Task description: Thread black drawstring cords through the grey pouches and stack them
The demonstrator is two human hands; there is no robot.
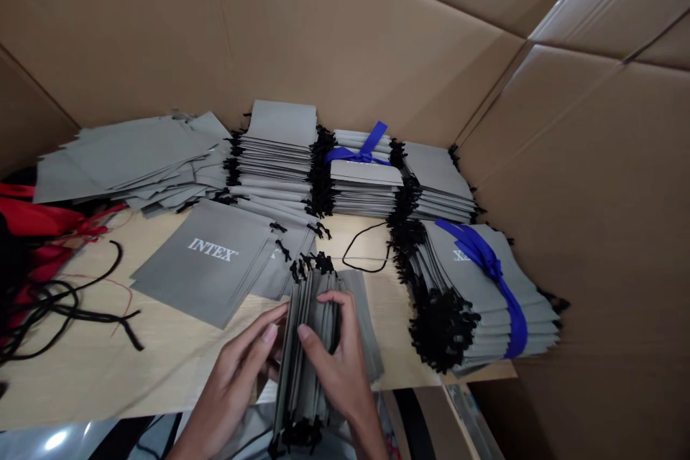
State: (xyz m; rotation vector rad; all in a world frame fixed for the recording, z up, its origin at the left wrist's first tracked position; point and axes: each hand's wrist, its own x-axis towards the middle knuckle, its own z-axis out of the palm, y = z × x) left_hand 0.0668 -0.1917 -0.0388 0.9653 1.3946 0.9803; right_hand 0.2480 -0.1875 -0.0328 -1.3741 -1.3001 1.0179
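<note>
A thick bundle of grey drawstring bags (310,345) stands on edge between my hands near the table's front edge, black cord knots at its top and bottom. My left hand (240,374) presses the bundle's left side with its fingers. On the right side, my right hand (339,352) grips it, thumb toward the middle and fingers bent over the outer bags. Just left of the bundle, flat grey bags printed INTEX (199,259) lie overlapping. Behind the right hand, another grey bag (366,316) lies flat on the table.
Stacked grey bags (277,165) line the back cardboard wall (269,29), beside a loose pile (134,158). A blue ribbon (499,273) ties a large bundle at right. Black cords (70,309) and red fabric (37,223) lie left. A cord loop (366,269) rests mid-table.
</note>
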